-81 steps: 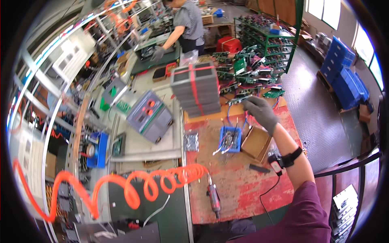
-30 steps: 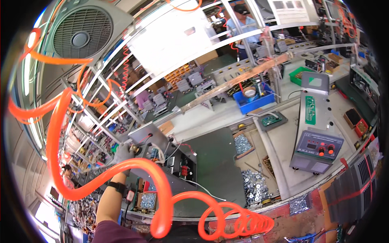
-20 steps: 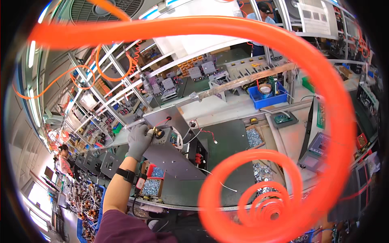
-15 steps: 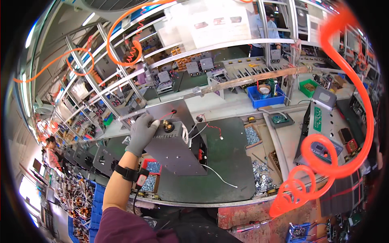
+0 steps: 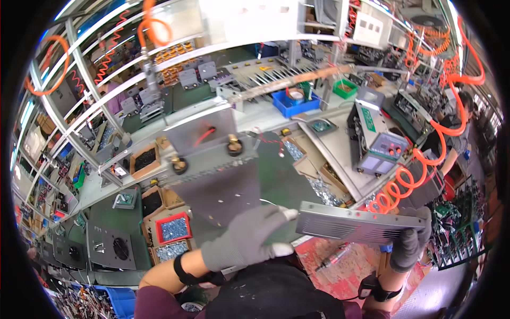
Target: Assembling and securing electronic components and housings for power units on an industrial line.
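My right hand [image 5: 410, 245], in a grey glove, grips the right end of a slotted grey metal cover [image 5: 348, 226], held up over the front edge of the bench. Reaching toward the cover's left end is my gloved left hand [image 5: 244, 239], thumb and forefinger spread. Its fingertips are very close to the cover; whether they touch it I cannot tell. Behind the left hand, a grey metal housing [image 5: 218, 189] stands on the green mat [image 5: 281, 175], with two brass terminals on black bases and an upright panel at its far side.
Screws fill a red tray [image 5: 174, 228] left of the housing, with more hardware to its right. A finished-looking unit [image 5: 374, 138] stands at the right, near a coiled orange hose [image 5: 425, 159]. A power driver [image 5: 336, 256] lies on the red surface below. A person works at far right.
My left hand has let go of the housing and come down right, opening. My right hand has come into view with the slotted cover. The view has swung to the right.
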Demonstrator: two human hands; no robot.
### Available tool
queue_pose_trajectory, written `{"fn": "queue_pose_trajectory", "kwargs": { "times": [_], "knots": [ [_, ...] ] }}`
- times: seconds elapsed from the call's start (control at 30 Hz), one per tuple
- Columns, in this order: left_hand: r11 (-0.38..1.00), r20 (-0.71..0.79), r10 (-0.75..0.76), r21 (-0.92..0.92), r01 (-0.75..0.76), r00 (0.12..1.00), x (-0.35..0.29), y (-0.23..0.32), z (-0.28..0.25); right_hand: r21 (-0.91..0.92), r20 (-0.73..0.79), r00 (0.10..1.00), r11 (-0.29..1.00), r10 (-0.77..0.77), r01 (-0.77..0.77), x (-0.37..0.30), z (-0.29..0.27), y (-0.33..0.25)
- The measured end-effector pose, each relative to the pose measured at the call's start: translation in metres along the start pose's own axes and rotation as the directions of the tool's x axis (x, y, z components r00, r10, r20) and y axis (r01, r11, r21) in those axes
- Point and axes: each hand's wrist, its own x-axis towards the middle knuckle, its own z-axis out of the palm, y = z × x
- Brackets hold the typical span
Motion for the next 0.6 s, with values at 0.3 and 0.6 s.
{"fn": "queue_pose_trajectory", "kwargs": {
  "times": [0.3, 0.6],
  "knots": [
    [0.917, -0.192, -0.309, -0.321, 0.238, 0.931, -0.117, -0.033, -0.071, 0.283, 0.214, 0.972, 0.959, -0.092, 0.028, 0.018, 0.208, -0.04],
    [0.886, -0.788, -0.258, -0.424, -0.187, 0.559, -0.059, -0.031, -0.119, 0.801, 0.358, 0.914, 0.441, 0.19, -0.405, -0.005, 0.362, -0.057]
  ]
}}
